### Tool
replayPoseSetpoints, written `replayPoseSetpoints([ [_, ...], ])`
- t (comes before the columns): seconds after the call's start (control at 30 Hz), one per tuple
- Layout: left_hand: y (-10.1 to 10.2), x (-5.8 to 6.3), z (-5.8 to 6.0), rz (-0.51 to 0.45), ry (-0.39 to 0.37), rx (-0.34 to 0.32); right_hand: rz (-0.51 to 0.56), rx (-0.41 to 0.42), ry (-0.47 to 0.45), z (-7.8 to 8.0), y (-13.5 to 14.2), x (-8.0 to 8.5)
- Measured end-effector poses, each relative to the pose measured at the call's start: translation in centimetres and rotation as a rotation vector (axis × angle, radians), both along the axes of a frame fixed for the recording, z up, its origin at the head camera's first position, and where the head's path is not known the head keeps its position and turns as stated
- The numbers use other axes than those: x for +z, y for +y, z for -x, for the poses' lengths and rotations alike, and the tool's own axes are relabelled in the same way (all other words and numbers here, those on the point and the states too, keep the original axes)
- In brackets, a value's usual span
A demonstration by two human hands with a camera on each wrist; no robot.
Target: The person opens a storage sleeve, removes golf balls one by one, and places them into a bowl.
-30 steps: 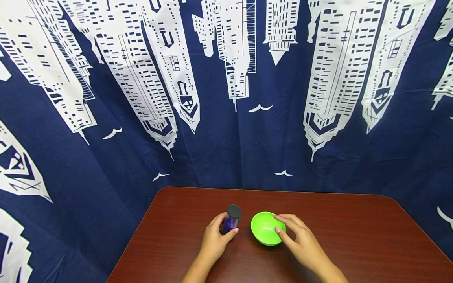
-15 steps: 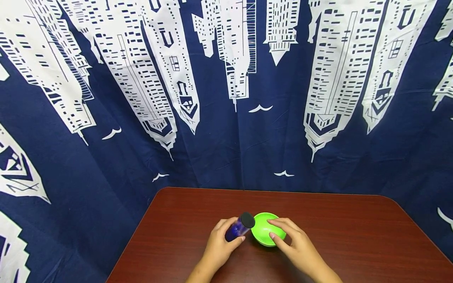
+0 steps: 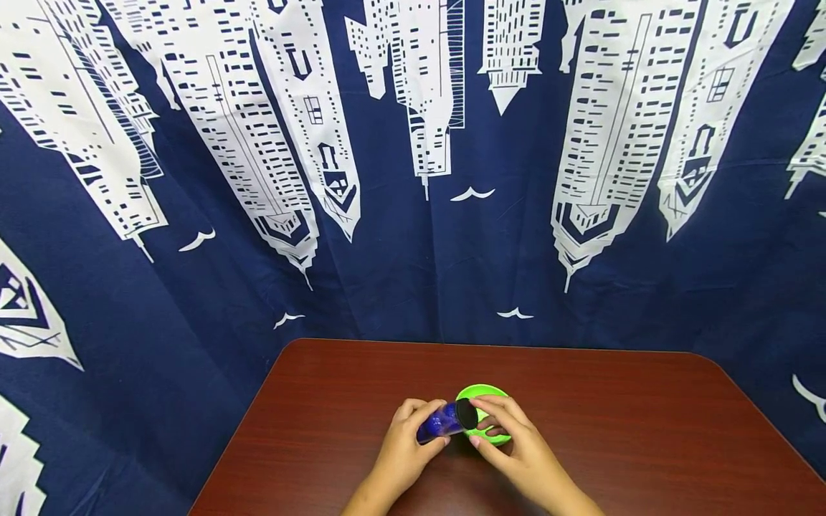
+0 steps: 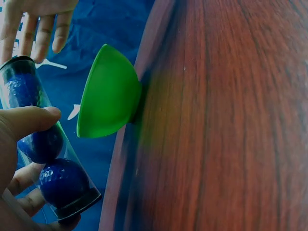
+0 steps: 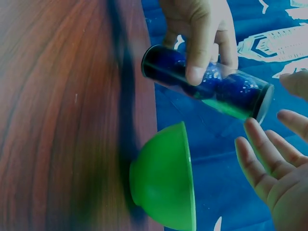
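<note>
My left hand (image 3: 403, 448) grips a clear tube (image 3: 439, 423) with black end caps, thumb on one side and fingers on the other. Inside are dark blue dimpled balls (image 4: 64, 182) that look like golf balls. The tube is held tilted above the table, its capped end (image 3: 467, 414) towards my right hand (image 3: 519, 455). Those right fingers are spread and loosely bent around that end; in the right wrist view a fingertip (image 5: 252, 126) lies at the cap, and contact is unclear. Below and behind them stands a green bowl (image 5: 166, 178), partly hidden in the head view.
The reddish-brown wooden table (image 3: 645, 430) has rounded far corners. Behind it hangs a dark blue cloth (image 3: 387, 287) printed with white upside-down buildings and birds.
My left hand has lifted the tube from near upright, tipped it rightwards and carried it towards the bowl. My right hand has shifted slightly left, to the tube's capped end.
</note>
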State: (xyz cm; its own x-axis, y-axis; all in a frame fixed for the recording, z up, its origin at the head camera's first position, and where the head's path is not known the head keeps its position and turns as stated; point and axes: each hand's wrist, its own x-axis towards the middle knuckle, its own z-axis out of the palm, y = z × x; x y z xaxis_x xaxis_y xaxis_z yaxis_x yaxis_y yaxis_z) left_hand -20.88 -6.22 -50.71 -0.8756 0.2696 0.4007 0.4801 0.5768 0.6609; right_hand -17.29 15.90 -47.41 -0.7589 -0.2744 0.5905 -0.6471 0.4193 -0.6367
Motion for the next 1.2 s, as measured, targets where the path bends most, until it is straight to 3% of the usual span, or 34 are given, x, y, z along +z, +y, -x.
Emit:
replayPoseSetpoints([
  [0.4,0.22,0.52,-0.42,0.113,0.135,-0.007,-0.034,-0.078,0.045,-0.03,-0.26,-0.55],
  [0.67,-0.1,0.75,-0.19,0.133,0.196,-0.016,-0.049,-0.051,0.097,0.1,-0.08,-0.48],
  [0.83,-0.09,0.8,-0.09,0.155,0.201,-0.041,-0.041,-0.042,0.137,-0.02,0.16,-0.3],
  [1.2,-0.34,0.83,-0.26,0.177,0.177,-0.073,-0.062,-0.026,0.099,-0.21,0.28,0.07],
])
